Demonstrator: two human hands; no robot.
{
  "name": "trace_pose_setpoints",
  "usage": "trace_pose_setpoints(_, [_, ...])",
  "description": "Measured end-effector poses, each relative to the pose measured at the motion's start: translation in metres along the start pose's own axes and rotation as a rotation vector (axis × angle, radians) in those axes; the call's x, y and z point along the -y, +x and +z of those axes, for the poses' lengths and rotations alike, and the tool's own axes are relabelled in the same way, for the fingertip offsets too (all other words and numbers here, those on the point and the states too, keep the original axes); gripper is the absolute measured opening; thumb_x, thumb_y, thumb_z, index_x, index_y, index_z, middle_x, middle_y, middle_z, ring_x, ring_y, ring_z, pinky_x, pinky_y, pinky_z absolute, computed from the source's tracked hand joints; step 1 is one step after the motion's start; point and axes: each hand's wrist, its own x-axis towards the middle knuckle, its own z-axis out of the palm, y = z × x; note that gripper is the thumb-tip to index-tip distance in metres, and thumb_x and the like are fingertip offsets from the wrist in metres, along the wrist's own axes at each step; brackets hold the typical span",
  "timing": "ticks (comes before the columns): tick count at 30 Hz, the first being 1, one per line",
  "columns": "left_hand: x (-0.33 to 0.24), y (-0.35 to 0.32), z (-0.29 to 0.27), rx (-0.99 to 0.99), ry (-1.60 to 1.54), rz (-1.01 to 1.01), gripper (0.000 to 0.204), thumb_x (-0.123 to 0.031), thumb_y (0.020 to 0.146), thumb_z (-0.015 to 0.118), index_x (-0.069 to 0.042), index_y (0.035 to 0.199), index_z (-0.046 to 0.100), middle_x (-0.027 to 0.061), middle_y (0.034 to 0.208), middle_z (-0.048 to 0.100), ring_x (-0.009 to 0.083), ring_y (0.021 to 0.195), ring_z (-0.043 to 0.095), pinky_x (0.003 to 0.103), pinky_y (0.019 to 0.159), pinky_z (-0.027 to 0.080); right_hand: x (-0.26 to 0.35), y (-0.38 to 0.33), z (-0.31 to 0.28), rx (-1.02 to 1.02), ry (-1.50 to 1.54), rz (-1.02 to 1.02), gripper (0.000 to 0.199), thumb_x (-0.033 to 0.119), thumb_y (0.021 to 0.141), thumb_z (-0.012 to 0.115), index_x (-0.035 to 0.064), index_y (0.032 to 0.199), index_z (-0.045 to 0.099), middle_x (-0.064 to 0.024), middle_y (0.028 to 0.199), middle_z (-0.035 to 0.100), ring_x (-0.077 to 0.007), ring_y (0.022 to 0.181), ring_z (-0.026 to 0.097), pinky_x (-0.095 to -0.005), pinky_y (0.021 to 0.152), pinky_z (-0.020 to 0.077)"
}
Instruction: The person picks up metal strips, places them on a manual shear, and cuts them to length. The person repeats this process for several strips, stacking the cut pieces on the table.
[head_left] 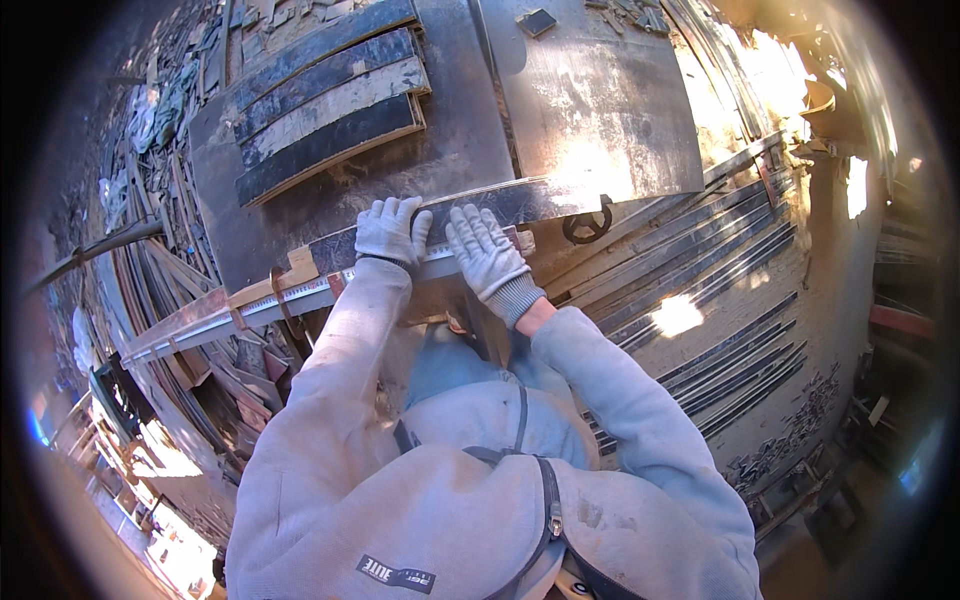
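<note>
Both of my hands wear light grey knit gloves and press flat on a long dark board [520, 200] that lies across the near edge of a table saw top [450, 140]. My left hand [391, 230] rests on the board's left part. My right hand [485, 250] lies beside it, fingers spread, also on the board. The board runs from lower left up to the right, alongside a metal guide rail [290, 297] with a measuring scale.
Several dark curved boards [325, 100] are stacked on the table's far left. A dark metal plate [590, 100] covers the right of the table. Long dark strips [700, 270] lie on the sawdust floor at right. Scrap wood [170, 150] is piled at left.
</note>
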Motion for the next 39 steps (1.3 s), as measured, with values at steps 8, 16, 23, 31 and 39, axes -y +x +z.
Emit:
trace_pose_setpoints(8, [-0.015, 0.007, 0.014, -0.121, 0.057, -0.036, 0.030, -0.038, 0.108, 0.058, -0.015, 0.121, 0.072, 0.0111, 0.110, 0.074, 0.0339, 0.105, 0.068, 0.050, 0.093, 0.051, -0.019, 0.014, 0.030, 0.118, -0.275, -0.026, 0.057, 0.020, 0.105, 0.046, -0.0080, 0.155, 0.049, -0.0325, 0.165, 0.044, -0.0493, 0.155, 0.042, -0.0626, 0.128, 0.0311])
trace_pose_setpoints(16, [-0.018, 0.009, 0.020, -0.182, 0.087, -0.064, 0.029, -0.038, 0.109, 0.055, -0.015, 0.117, 0.072, 0.0114, 0.110, 0.073, 0.0338, 0.105, 0.068, 0.049, 0.094, 0.050, -0.025, 0.020, 0.022, 0.186, -0.344, -0.042, 0.060, 0.019, 0.105, 0.048, -0.0064, 0.159, 0.043, -0.0308, 0.170, 0.038, -0.0479, 0.158, 0.037, -0.0607, 0.130, 0.0288])
trace_pose_setpoints(23, [-0.013, 0.012, 0.024, -0.229, 0.058, -0.044, 0.026, -0.035, 0.109, 0.055, -0.016, 0.107, 0.072, 0.0107, 0.104, 0.073, 0.0350, 0.102, 0.067, 0.050, 0.092, 0.050, -0.025, 0.031, 0.019, 0.261, -0.324, -0.021, 0.058, 0.020, 0.106, 0.046, -0.0038, 0.159, 0.045, -0.0291, 0.171, 0.037, -0.0454, 0.159, 0.037, -0.0593, 0.130, 0.0284])
trace_pose_setpoints(31, [-0.009, 0.014, 0.027, -0.248, 0.066, -0.037, 0.026, -0.034, 0.109, 0.054, -0.015, 0.107, 0.072, 0.0111, 0.105, 0.073, 0.0367, 0.102, 0.066, 0.050, 0.091, 0.051, -0.023, 0.031, 0.013, 0.204, -0.385, -0.055, 0.057, 0.020, 0.106, 0.047, -0.0046, 0.157, 0.048, -0.0289, 0.168, 0.043, -0.0455, 0.155, 0.044, -0.0583, 0.127, 0.0338])
trace_pose_setpoints(39, [-0.008, 0.019, 0.029, -0.281, 0.067, -0.060, 0.027, -0.036, 0.108, 0.055, -0.015, 0.104, 0.071, 0.0121, 0.104, 0.074, 0.0354, 0.102, 0.068, 0.050, 0.091, 0.051, -0.020, 0.040, 0.013, 0.244, -0.353, -0.019, 0.057, 0.019, 0.107, 0.045, -0.0041, 0.160, 0.045, -0.0286, 0.170, 0.039, -0.0458, 0.157, 0.040, -0.0577, 0.128, 0.0338])
